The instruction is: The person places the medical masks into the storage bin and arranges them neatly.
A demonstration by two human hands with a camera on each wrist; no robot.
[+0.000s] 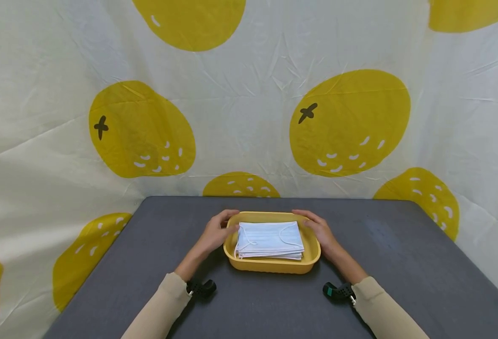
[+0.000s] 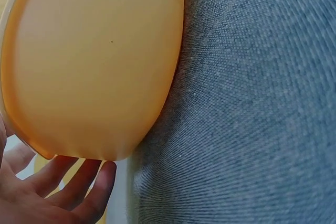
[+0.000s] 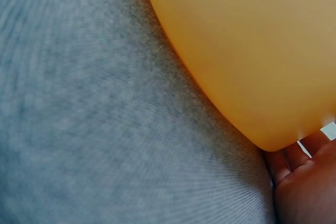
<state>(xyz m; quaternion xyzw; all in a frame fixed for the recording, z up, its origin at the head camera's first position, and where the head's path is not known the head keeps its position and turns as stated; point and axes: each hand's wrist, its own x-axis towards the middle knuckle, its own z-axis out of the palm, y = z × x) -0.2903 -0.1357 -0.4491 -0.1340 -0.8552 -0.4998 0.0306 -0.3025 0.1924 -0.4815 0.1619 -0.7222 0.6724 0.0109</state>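
A yellow oval plastic basin point(image 1: 272, 267) sits on the grey table, holding a stack of pale blue disposable face masks point(image 1: 270, 238) with white ear loops. At its left end my left hand point(image 1: 217, 231) grips the rim, thumb over the inner side. My right hand point(image 1: 320, 231) holds the opposite end, its thumb also lying over the rim. In the left wrist view, fingers point(image 2: 94, 190) press against the outer wall of the basin point(image 2: 100, 66). The right wrist view has fingers point(image 3: 294, 157) at the basin's lower outer wall, partly hidden behind it.
The grey fabric-covered table point(image 1: 270, 306) has rounded far corners. Behind it hangs a white cloth point(image 1: 240, 127) printed with large yellow fruit shapes. Black straps with small devices point(image 1: 202, 288) are worn at both wrists, below beige sleeves point(image 1: 160, 306).
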